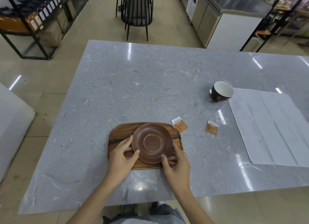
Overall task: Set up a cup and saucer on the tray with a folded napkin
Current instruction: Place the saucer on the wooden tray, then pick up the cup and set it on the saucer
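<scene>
Brown saucer (152, 142) sits on the wooden tray (120, 133), and you've got both hands on its near rim: left hand (122, 154) pinching the left edge, right hand (177, 163) pinching the right, forearms angled in from below. Cup (221, 91) is well off to the right, tipped beside the unfolded napkin (270, 128). Two sachets (179, 126) lie near the tray.

I have one view only, from the head camera, high above the near edge of the counter (150, 83) and tilted forward and down. Its wide angle bends the counter's edges. The near edge sits close below me; the far edge, a chair (137, 10) and shelving (30, 20) lie well beyond.
</scene>
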Demonstrator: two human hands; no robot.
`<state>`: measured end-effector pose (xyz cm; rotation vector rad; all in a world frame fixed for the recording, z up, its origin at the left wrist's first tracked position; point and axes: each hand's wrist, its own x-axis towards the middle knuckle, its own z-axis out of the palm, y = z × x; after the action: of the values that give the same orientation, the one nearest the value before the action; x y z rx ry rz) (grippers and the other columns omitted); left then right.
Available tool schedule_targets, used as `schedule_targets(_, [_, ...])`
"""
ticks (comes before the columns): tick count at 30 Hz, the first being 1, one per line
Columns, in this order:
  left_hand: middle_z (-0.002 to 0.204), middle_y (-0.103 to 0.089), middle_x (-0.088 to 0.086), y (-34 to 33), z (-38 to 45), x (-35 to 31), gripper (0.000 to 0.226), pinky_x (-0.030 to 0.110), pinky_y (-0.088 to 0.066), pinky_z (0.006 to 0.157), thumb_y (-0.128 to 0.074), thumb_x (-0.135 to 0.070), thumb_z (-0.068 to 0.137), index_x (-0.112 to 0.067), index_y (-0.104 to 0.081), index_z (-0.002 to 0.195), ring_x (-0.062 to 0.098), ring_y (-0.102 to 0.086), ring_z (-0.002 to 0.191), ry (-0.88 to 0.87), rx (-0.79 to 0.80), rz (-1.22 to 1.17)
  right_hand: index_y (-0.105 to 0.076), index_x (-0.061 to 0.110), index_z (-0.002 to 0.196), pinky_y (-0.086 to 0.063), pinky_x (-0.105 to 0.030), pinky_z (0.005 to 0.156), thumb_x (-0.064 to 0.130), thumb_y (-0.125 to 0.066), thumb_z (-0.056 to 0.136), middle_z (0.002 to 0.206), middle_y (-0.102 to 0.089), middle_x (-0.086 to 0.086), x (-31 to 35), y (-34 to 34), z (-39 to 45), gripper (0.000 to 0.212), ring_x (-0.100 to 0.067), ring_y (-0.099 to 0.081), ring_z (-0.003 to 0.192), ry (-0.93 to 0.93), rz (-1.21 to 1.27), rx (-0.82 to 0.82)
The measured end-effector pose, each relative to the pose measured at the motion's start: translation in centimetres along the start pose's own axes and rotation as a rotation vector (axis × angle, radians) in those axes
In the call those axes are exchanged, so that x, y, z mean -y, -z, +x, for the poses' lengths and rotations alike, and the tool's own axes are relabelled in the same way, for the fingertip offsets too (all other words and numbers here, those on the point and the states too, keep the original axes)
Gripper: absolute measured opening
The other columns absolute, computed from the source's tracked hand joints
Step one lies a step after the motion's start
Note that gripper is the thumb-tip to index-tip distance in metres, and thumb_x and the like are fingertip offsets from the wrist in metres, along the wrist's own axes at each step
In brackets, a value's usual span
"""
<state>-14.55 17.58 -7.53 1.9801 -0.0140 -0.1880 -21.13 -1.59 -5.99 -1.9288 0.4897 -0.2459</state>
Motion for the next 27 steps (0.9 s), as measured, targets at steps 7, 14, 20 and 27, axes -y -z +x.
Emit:
schedule_targets(7, [0.129,-0.055,-0.013,0.9,0.3,-0.9,0.064,0.031,-0.060,0.090,-0.078,-0.025,0.086,-0.021,-0.052,0.145,-0.002,-0.065,0.098,-0.043,-0.009,0.101,-0.058,0.020,0.139,-0.054,-0.008,0.069,0.014,-0.076,0.090,0.116,-0.057,0.001,-0.2,0.6,0.5,0.052,-0.008,-0.068,0.083,0.001,-0.007,0.017])
schedule_targets(14, [0.128,-0.055,-0.006,1.7,4.0,-3.5,0.040,0.033,-0.059,0.087,-0.064,-0.034,0.092,-0.019,-0.062,0.130,0.014,-0.061,0.110,-0.240,-0.025,0.343,-0.064,0.028,0.120,-0.052,-0.005,0.072,0.020,-0.071,0.094,0.120,-0.058,0.005,-0.5,3.6,3.2,0.028,0.007,-0.062,0.101,0.021,-0.026,-0.075])
schedule_targets(20, [0.134,-0.060,-0.004,-2.5,10.6,-8.2,0.041,0.027,-0.051,0.098,-0.063,-0.032,0.095,-0.021,-0.061,0.134,0.014,-0.054,0.125,-0.377,0.104,0.374,-0.068,0.028,0.119,-0.061,-0.022,0.078,0.029,-0.065,0.098,0.114,-0.070,0.012,-0.9,8.2,9.3,0.021,-0.005,-0.069,0.095,-0.063,0.024,-0.147])
schedule_targets(27, [0.131,-0.066,-0.003,-10.7,17.9,-15.0,0.039,0.036,-0.058,0.093,-0.067,-0.027,0.094,-0.019,-0.064,0.132,0.014,-0.061,0.117,-0.382,0.244,0.278,-0.070,0.016,0.116,-0.059,-0.026,0.062,0.022,-0.063,0.098,0.094,-0.073,-0.006,-0.7,13.9,17.9,0.020,-0.014,-0.071,0.072,-0.330,0.394,-0.134])
